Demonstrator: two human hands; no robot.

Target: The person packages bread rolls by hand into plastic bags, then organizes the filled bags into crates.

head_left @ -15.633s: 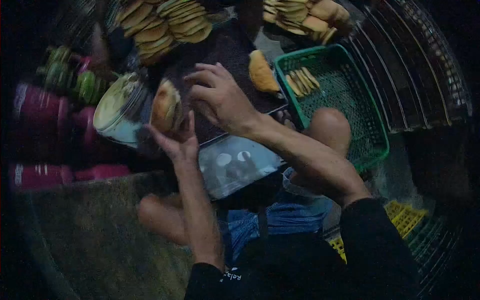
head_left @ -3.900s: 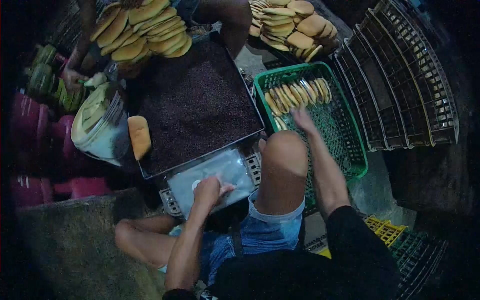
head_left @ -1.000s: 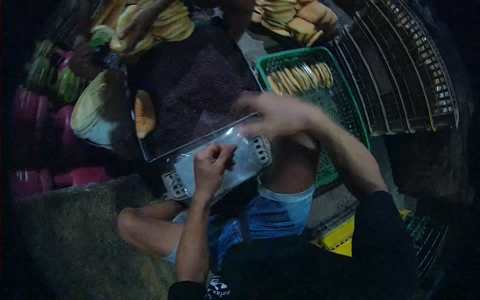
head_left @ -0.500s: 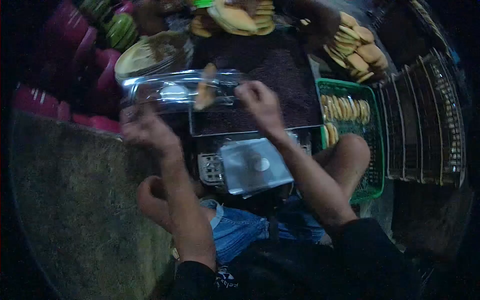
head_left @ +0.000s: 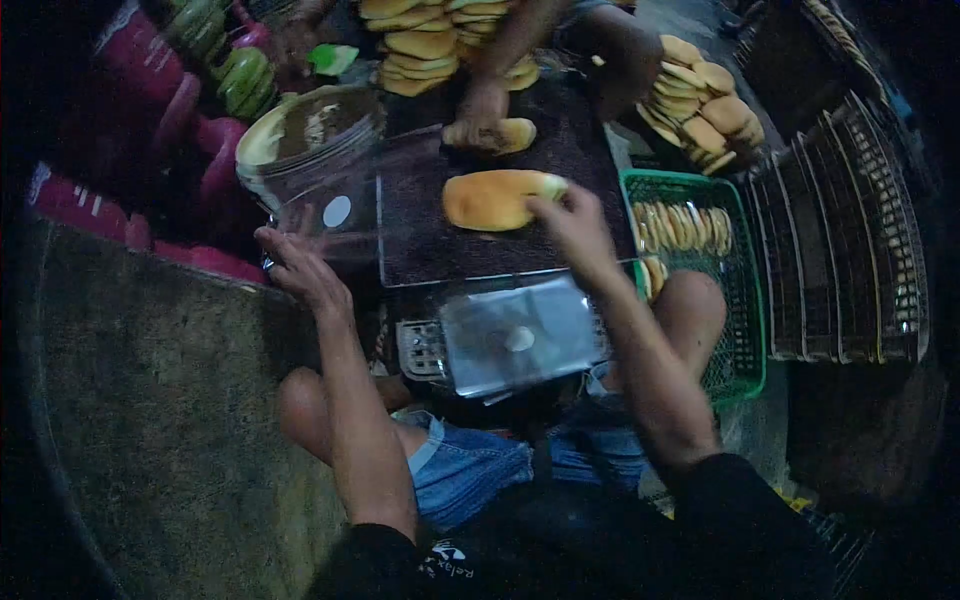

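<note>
A clear plastic bag (head_left: 337, 211) with a round white label hangs from my left hand (head_left: 308, 275), left of the dark tray (head_left: 420, 250). How the fingers grip the film is partly blurred. Over the tray, my right hand (head_left: 580, 228) pinches the right end of an oblong golden bun (head_left: 492, 200). Just beyond it, another person's hand (head_left: 482, 118) rests on a second bun (head_left: 517, 134). In front of my lap lies a stack of clear bags (head_left: 520, 338) on a pale basket (head_left: 418, 350).
A round tub (head_left: 262, 140) with a smeared inside stands left of the tray. Flat buns (head_left: 420, 45) are piled at the back, with another bun pile (head_left: 710, 100) at right. A green crate (head_left: 755, 300) holds wrapped buns. Wire racks (head_left: 840, 240) stand beyond it, and pink containers (head_left: 140, 230) at left.
My hands, earlier both at the outstretched bag, have moved apart. The right has shifted right and holds a bun; the bag stays at the left. The other person's hand has come over the tray.
</note>
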